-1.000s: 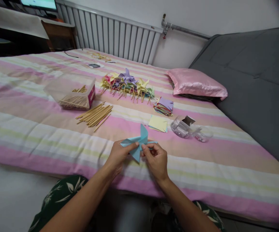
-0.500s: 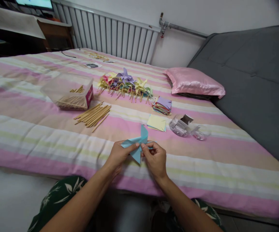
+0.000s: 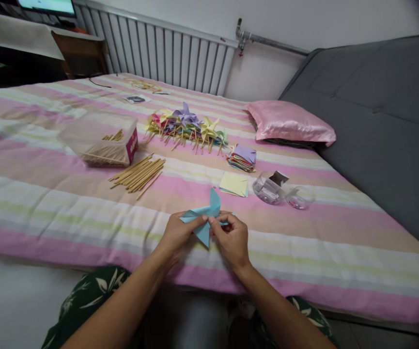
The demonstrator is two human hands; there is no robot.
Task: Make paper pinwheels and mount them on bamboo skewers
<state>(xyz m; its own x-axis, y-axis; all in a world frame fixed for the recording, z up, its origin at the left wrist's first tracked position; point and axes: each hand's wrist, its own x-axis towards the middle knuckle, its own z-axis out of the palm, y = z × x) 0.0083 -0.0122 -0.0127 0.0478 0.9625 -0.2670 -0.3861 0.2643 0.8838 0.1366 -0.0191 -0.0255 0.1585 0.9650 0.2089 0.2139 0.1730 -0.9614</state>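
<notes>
A blue paper pinwheel (image 3: 204,234) with pointed, folded blades is held above the near edge of the bed. My left hand (image 3: 179,233) grips it from the left, thumb pressed near the centre. From the right, my right hand (image 3: 231,236) pinches the centre with thumb and forefinger; anything small between those fingertips is hidden. Beyond my hands lie a short stack of paper squares (image 3: 233,183), yellow on top, and a thicker stack of coloured squares (image 3: 241,158), purple on top. A pile of thin wooden sticks (image 3: 138,175) lies to the left.
A clear plastic tub (image 3: 98,138) holds more sticks. Several finished pinwheels (image 3: 187,123) are heaped farther back. At right sit a small clear container (image 3: 267,189) and a round clear lid (image 3: 298,198). A pink pillow (image 3: 292,121) rests by the grey headboard (image 3: 376,106).
Both hands keep nearly the same grip on the blue pinwheel. The whole view has shifted slightly; nothing on the bed has visibly moved.
</notes>
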